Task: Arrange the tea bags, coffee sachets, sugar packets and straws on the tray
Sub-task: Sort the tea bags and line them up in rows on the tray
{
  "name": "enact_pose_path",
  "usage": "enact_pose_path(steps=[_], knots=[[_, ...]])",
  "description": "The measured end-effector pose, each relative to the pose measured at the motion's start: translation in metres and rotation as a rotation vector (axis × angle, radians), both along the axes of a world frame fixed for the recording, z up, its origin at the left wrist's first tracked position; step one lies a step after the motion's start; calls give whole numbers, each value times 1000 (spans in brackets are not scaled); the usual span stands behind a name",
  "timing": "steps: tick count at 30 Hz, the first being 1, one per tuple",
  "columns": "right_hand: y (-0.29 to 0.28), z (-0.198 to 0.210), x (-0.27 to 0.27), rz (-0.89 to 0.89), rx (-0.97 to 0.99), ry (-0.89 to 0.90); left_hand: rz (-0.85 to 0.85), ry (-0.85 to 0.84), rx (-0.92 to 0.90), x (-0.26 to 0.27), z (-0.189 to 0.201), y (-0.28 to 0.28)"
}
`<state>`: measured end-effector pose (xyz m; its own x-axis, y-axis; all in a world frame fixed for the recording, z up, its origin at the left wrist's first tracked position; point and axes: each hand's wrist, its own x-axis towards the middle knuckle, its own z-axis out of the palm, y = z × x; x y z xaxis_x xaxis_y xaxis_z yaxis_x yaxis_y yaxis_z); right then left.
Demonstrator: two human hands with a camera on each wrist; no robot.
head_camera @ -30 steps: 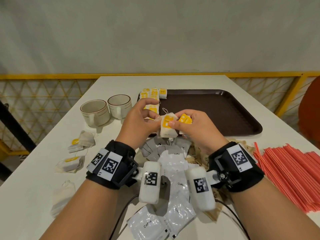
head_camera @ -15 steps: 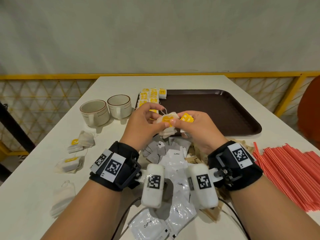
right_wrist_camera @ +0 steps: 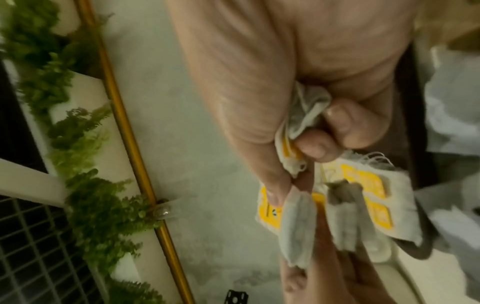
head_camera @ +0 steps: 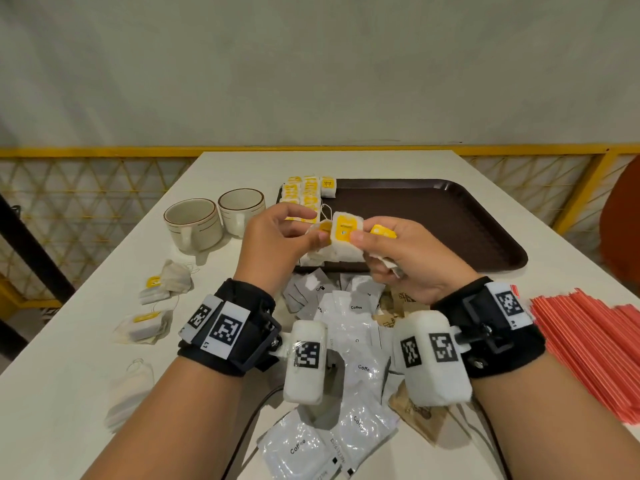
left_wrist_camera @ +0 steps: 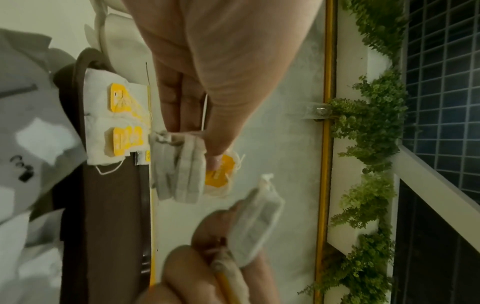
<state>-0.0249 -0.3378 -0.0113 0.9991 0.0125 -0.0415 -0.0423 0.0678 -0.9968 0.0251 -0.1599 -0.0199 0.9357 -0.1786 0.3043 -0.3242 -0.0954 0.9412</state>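
Note:
Above the near edge of the brown tray (head_camera: 450,216), both hands hold white tea bags with yellow tags. My left hand (head_camera: 317,226) pinches one tea bag (left_wrist_camera: 179,168) between thumb and fingers. My right hand (head_camera: 367,244) presses its thumb on a second tea bag (head_camera: 346,237) and grips more of them (right_wrist_camera: 306,109) in its curled fingers. Several tea bags (head_camera: 308,190) lie in rows in the tray's far left corner. White coffee sachets (head_camera: 360,341) and brown sugar packets (head_camera: 415,410) lie heaped under my wrists. Red straws (head_camera: 588,341) lie at the right.
Two cream cups (head_camera: 194,223) stand left of the tray. Loose tea bags (head_camera: 173,282) lie on the left of the white table (head_camera: 69,393). A yellow railing (head_camera: 104,152) runs behind the table, and most of the tray floor is bare.
The tea bag between my hands has been turned and straightened, so its yellow tag now faces me. Both hands stay over the tray's near edge.

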Motion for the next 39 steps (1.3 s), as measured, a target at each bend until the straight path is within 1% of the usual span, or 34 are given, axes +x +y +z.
enact_pose_path(steps=[3,4,10,13,15,17,20,22,26,29,32,36,39], knots=[[6,-8,4,-72,-199,-16,-38,18,-13,-2,1,-2],[8,-10,5,-95,-226,-24,-47,24,-21,-2,2,-3],[11,-13,7,-188,-228,-48,-134,6,-16,-5,3,-4],[10,-11,7,-207,-174,-38,-233,-50,24,-7,4,-5],[11,-11,6,-186,-143,-38,-269,-113,108,-7,1,-5],[13,-10,5,-158,-56,-38,-245,-118,192,-5,-2,-5],[14,-5,4,-102,161,17,-161,-120,300,-4,-3,-5],[15,-3,4,-51,240,50,-138,-107,333,-5,-3,-8],[19,-7,3,-7,167,66,-125,-35,274,-11,-4,-15],[19,-7,4,-13,134,78,-127,-37,263,-14,-4,-17],[19,-7,4,-4,139,87,-121,-66,252,-16,0,-15],[20,-8,5,1,153,89,-141,-59,276,-15,2,-14],[19,-8,4,33,193,107,-119,-77,254,-13,-1,-14]])
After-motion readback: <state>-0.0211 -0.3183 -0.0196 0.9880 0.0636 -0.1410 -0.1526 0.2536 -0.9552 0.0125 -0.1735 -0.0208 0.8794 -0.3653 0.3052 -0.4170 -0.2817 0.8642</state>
